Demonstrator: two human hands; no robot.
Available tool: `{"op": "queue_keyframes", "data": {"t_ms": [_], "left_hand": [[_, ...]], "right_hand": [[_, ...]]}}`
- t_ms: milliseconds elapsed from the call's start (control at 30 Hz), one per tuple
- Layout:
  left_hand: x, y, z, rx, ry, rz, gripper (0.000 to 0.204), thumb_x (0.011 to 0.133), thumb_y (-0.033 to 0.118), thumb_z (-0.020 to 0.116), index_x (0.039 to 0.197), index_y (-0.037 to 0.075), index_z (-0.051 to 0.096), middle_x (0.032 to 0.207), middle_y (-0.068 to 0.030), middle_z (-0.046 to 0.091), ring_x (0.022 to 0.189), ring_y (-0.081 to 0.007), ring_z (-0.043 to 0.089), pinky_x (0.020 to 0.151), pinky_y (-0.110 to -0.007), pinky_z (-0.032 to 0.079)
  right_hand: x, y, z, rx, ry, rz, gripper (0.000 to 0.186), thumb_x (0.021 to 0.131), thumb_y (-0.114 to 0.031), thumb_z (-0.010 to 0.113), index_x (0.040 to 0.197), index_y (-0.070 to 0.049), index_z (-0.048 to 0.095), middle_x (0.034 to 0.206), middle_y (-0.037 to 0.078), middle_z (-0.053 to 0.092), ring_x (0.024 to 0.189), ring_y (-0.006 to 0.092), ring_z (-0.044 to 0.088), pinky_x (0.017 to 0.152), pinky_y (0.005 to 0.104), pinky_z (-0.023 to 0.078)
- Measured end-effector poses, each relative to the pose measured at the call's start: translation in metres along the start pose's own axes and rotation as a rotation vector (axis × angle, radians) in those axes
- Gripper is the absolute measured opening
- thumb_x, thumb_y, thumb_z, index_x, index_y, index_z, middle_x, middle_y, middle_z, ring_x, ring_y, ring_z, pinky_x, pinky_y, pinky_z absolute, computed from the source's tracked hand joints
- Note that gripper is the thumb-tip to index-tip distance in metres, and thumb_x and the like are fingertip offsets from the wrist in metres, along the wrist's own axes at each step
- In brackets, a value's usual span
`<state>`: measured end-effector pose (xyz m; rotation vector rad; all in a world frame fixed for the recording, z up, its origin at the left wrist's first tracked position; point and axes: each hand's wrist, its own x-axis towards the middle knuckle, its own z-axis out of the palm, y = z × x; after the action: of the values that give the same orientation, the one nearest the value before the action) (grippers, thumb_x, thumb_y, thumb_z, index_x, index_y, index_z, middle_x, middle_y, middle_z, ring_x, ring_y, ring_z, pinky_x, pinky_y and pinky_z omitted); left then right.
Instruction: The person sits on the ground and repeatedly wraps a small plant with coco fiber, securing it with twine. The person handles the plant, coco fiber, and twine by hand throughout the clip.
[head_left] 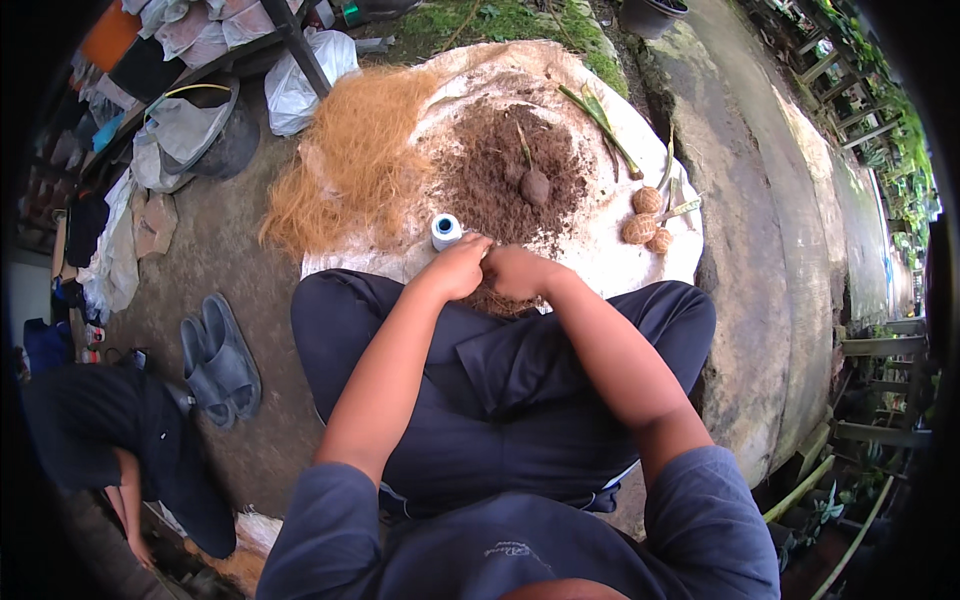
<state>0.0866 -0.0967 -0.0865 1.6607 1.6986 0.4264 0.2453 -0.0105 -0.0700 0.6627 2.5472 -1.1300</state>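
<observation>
My left hand [458, 266] and my right hand [517, 271] meet over my lap, both closed around a small wad of brown coconut fibre [497, 300] that shows just below them. Right beyond my left hand stands a white spool of thread [445, 230]. Further out on the white sheet [600, 250] lies a heap of dark soil [505, 175] with a soil ball and its green shoot [534, 185] on top. A big pile of loose orange-brown fibre [345, 165] lies to the left of the soil.
Three fibre-wrapped balls [645, 222] with green shoots sit at the sheet's right edge, with green stalks [605, 125] beyond. Grey sandals [220, 365] lie on the ground at left, where another person [120, 450] crouches. Bags and a bucket stand at back left; a concrete kerb runs along the right.
</observation>
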Motion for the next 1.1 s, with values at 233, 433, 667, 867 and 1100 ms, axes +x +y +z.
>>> {"op": "queue_keyframes", "data": {"t_ms": [233, 433, 667, 867, 1100], "left_hand": [[0.03, 0.011, 0.017, 0.305, -0.243, -0.048, 0.04, 0.089, 0.009, 0.054, 0.123, -0.008, 0.065, 0.136, -0.0321, 0.059, 0.129, -0.0398, 0.058, 0.109, -0.044, 0.047], [0.002, 0.009, -0.002, 0.218, -0.367, -0.076, 0.029, 0.087, 0.01, 0.055, 0.101, -0.008, 0.073, 0.109, -0.03, 0.071, 0.105, -0.0434, 0.069, 0.093, -0.048, 0.054], [0.003, 0.013, -0.019, 0.181, -0.183, -0.01, 0.026, 0.087, 0.008, 0.055, 0.1, -0.006, 0.074, 0.104, -0.0295, 0.072, 0.101, -0.0442, 0.07, 0.091, -0.049, 0.055], [-0.016, 0.038, -0.074, 0.053, -0.241, -0.078, 0.036, 0.084, 0.025, 0.071, 0.108, -0.002, 0.074, 0.103, -0.0274, 0.073, 0.1, -0.0415, 0.071, 0.09, -0.047, 0.056], [-0.009, 0.023, -0.179, -0.064, -0.269, -0.259, 0.04, 0.089, 0.038, 0.073, 0.112, 0.004, 0.077, 0.106, -0.0181, 0.077, 0.1, -0.032, 0.073, 0.089, -0.04, 0.054]], "right_hand": [[0.005, 0.058, 0.006, -0.31, 0.432, 0.159, 0.035, 0.08, -0.01, 0.065, 0.111, 0.005, 0.069, 0.124, 0.032, 0.065, 0.122, 0.0442, 0.06, 0.104, 0.0457, 0.051], [-0.007, -0.016, 0.002, -0.218, -0.055, 0.176, 0.026, 0.087, -0.015, 0.067, 0.106, 0.001, 0.076, 0.107, 0.025, 0.075, 0.105, 0.0427, 0.072, 0.091, 0.0466, 0.058], [-0.001, -0.016, -0.015, -0.375, 0.249, 0.372, 0.018, 0.085, -0.011, 0.068, 0.1, -0.008, 0.078, 0.1, 0.02, 0.076, 0.097, 0.0368, 0.075, 0.083, 0.0468, 0.06], [-0.007, 0.017, -0.012, -0.319, 0.431, -0.007, 0.017, 0.083, -0.016, 0.075, 0.098, -0.008, 0.078, 0.09, 0.017, 0.076, 0.087, 0.039, 0.073, 0.084, 0.0477, 0.058], [0.006, -0.048, -0.086, -0.188, 0.485, 0.184, 0.015, 0.086, -0.016, 0.074, 0.095, -0.004, 0.075, 0.09, 0.021, 0.073, 0.089, 0.0388, 0.072, 0.084, 0.0476, 0.057]]}}
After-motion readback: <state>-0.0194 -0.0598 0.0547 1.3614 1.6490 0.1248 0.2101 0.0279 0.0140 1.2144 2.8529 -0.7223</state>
